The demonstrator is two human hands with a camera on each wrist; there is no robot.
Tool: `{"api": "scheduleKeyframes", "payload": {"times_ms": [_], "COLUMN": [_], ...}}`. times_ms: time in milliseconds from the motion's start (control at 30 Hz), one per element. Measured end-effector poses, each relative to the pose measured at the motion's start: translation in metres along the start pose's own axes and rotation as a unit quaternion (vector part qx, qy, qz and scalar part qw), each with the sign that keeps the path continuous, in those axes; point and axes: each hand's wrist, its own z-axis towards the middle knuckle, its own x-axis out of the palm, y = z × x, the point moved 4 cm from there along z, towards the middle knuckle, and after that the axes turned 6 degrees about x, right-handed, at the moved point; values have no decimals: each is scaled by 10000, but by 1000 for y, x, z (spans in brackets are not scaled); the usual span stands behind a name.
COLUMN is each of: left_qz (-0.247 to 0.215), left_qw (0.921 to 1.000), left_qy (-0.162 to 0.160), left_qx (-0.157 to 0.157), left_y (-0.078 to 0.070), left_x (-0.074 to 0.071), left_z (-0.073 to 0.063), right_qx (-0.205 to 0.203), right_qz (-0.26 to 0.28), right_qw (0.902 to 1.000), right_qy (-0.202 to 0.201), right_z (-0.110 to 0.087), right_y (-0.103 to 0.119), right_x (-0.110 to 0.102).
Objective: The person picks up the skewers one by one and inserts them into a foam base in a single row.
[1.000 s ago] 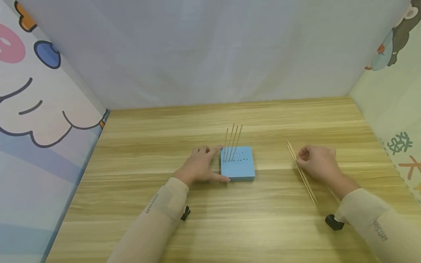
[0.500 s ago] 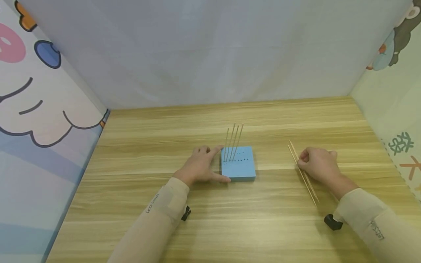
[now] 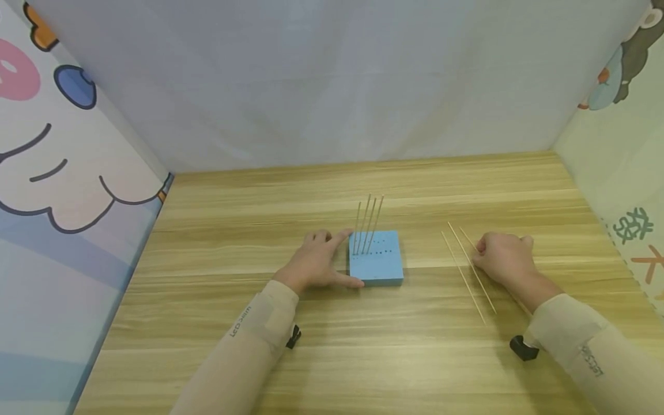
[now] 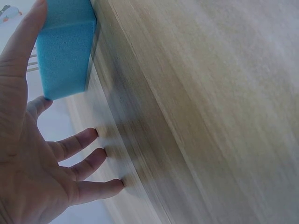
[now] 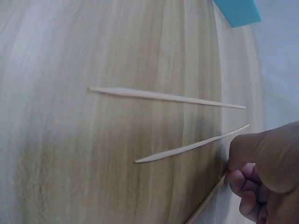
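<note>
The thumb and forefinger of the person's right hand point(image 3: 505, 256) are pinching a thin wooden stick point(image 5: 205, 199), the other fingers curled in toward the palm; a second ago the loose sticks lay close together beside that hand, and now they have come apart, with two on the table and the pinched one set off to the right of them. Of that pair, the stick nearer the block point(image 5: 159, 96) and the middle stick point(image 5: 187, 148) lie slantwise and apart, pale and smooth, slim as skewers, each tapering to a sharp point at its near end. The left hand point(image 3: 313, 262) stays where it was, thumb and forefinger stretched wide to hold the blue block point(image 3: 376, 269) by its near and far sides, the remaining three fingers point(image 4: 77, 142) spread, their tips down on the table. The block is squarish, thick and matte, with a fine foam-like grain, and sits near the middle of the table, its top pricked with rows of small dark holes point(image 3: 385, 252) too tiny for me to count surely. Four standing sticks point(image 3: 376, 225) rise from its left part, leaning slightly, making seven sticks in all to one block. Beyond are two cream sleeves, the wood-grained table point(image 3: 233, 230), and a pale, softly creased backdrop point(image 3: 337, 86) between two cartoon-printed side walls.
</note>
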Motion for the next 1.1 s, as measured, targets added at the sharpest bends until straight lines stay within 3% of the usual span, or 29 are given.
{"api": "scheduleKeyframes", "payload": {"times_ms": [333, 600, 767, 867, 967, 1100], "left_qz": [-30, -20, -32, -20, -31, -59], "left_qw": [10000, 10000, 10000, 10000, 10000, 10000], "left_qy": [-29, -6, -21, -27, -24, -28], "left_qx": [-6, 1, -33, -45, -45, -52], "left_y": [0, -1, -1, -1, -2, -2], "left_x": [-2, -3, -2, -2, -2, -2], "left_z": [0, -1, -1, 0, 0, -1], "right_qx": [-157, -214, -262, -316, -351, -539], "right_qz": [-473, -423, 170, 746, 1375, 2310], "right_qw": [9987, 9988, 9985, 9932, 9818, 9582], "right_qy": [-58, -120, -460, -832, -1260, -1598], "right_z": [3, 2, 3, 3, 0, -7], "right_y": [-1, -9, 2, 18, 35, 63], "right_x": [-4, -7, -23, -38, -54, -68]}}
